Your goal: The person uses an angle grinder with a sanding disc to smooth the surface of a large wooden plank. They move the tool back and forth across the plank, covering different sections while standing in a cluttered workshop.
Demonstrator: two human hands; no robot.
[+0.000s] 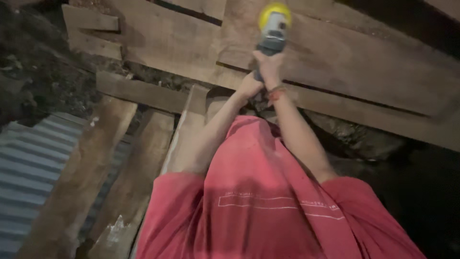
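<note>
Rough wooden planks [364, 62] are seen laid across dark ground in the head view, w/ corrugated sheet [28, 168] at 8 o'clock. A power tool [272, 29], grey body w/ yellow end, is held at 12 o'clock, long axis running 6-to-12 away from the body; the right hand [269, 67] is wrapped round its body, farther along it. The left hand [249, 87] is closed at the rear end, approx. 7 o'clock of the right, though what it clasps can't be told.

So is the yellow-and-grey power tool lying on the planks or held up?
Held up: right hand grips the yellow-and-grey power tool; left hand is at its base, over the wooden planks.
</note>
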